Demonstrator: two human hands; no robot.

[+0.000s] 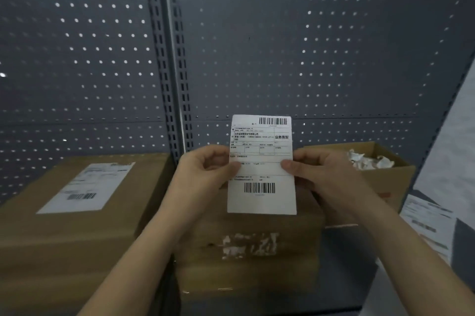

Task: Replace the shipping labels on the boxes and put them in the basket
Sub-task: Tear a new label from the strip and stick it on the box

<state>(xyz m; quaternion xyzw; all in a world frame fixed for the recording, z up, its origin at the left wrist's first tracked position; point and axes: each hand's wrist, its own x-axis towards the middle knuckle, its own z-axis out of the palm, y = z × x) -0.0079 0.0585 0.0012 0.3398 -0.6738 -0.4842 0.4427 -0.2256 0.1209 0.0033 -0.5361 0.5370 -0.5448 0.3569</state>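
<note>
— What are the hands holding?
— My left hand (205, 171) and right hand (316, 171) each pinch a side edge of the shipping label (261, 164), upright.
— The boxes?
— The small box (252, 264), with white torn residue, sits just below. A labelled box (77, 225) stands left, and an open carton (385, 182) of crumpled paper right.

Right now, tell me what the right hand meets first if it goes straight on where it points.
The right hand pinches the label, so that first; past it, likely the left hand.
</note>
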